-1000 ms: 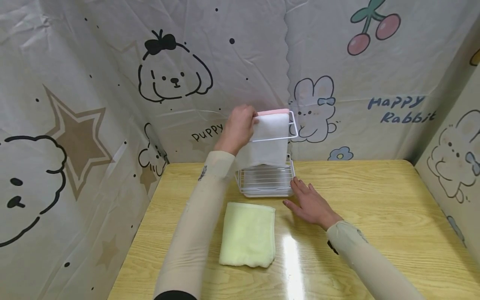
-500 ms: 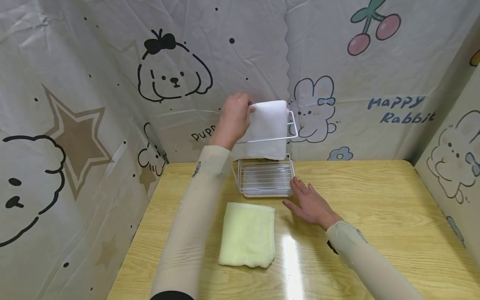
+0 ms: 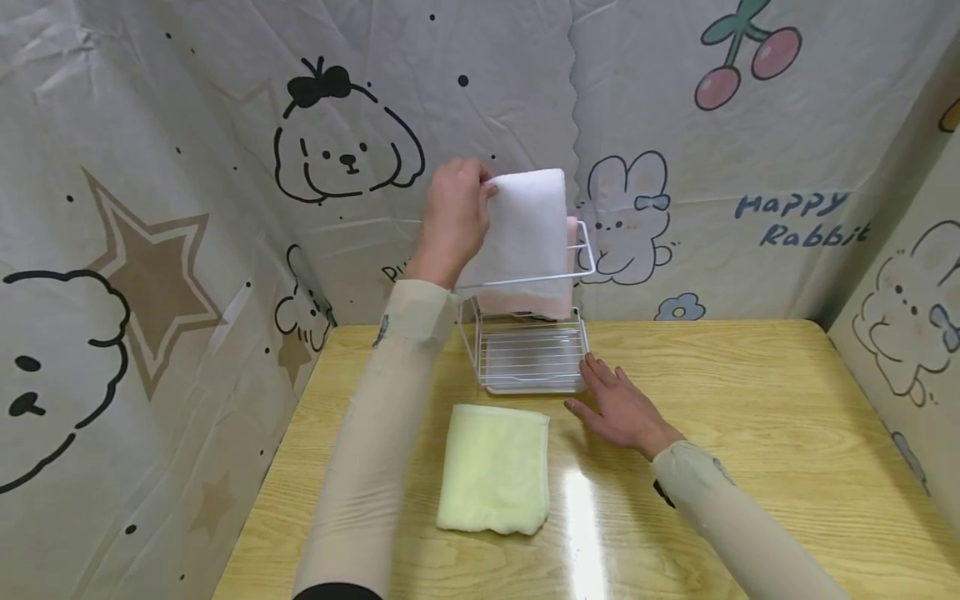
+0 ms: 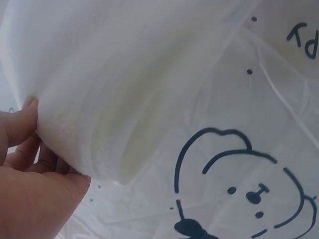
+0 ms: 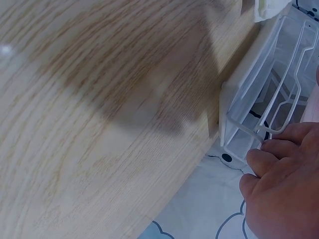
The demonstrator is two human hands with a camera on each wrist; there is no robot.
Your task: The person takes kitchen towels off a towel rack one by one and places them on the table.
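A white folded towel point(image 3: 525, 221) stands up out of the top tier of a white two-tier wire rack point(image 3: 532, 358). My left hand point(image 3: 453, 217) pinches its upper left corner; in the left wrist view, thumb and fingers point(image 4: 30, 107) grip the edge of the white cloth. A pink towel point(image 3: 536, 300) sits behind it in the same tier, its lower part showing below the front wire. With fingers stretched out, my right hand point(image 3: 626, 408) rests against the rack's lower right side. In the right wrist view, its fingertips are at the rack's white wires point(image 5: 284, 109).
A pale yellow folded towel point(image 3: 495, 471) lies on the wooden table point(image 3: 750, 417) in front of the rack. Printed cloth walls point(image 3: 510, 100) close off the back and both sides. The lower tier holds a shallow clear tray point(image 3: 532, 385).
My left hand has moved up and slightly left, drawing the white towel higher out of the upper tier. More of the pink towel behind shows now. The right hand has stayed still.
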